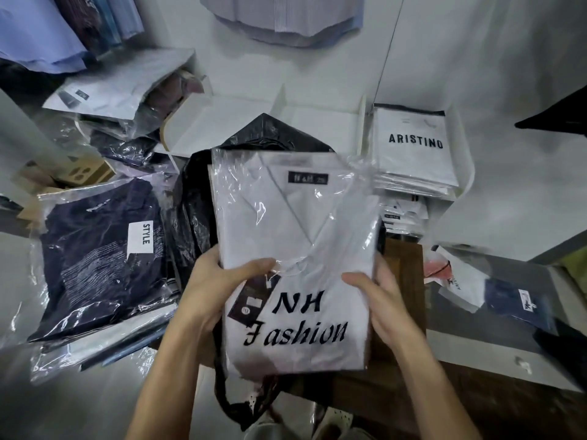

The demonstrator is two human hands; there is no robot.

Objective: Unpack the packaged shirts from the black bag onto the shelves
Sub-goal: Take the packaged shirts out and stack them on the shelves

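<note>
While both hands hold a white packaged shirt [295, 249] up in the middle of the view, other packets lie around it. Far left of the white shirt, a dark navy packaged shirt [101, 265] with a "STYLE" label lies flat on top of more clear-wrapped packets. Up and left of the white shirt, a loose heap of packets [120, 106] sits beneath hanging shirts [57, 30]. The left hand [219, 290] grips the white shirt's left edge, thumb curled over the front and fingers hidden behind. The white shirt, sealed in clear plastic, reads "NH Fashion" across its lower half. Directly behind it and touching it, the black bag [197, 214] stands open, its crumpled top peeking above the packet. The right hand [384, 300] grips the white shirt's right edge, thumb pressed on the front. Up and right of the white shirt, a stack of white packets [416, 154] marked "ARISTINO" rests on a white shelf [462, 147]. Lower right of the white shirt, a few more packets [482, 290] lie on a grey surface.
</note>
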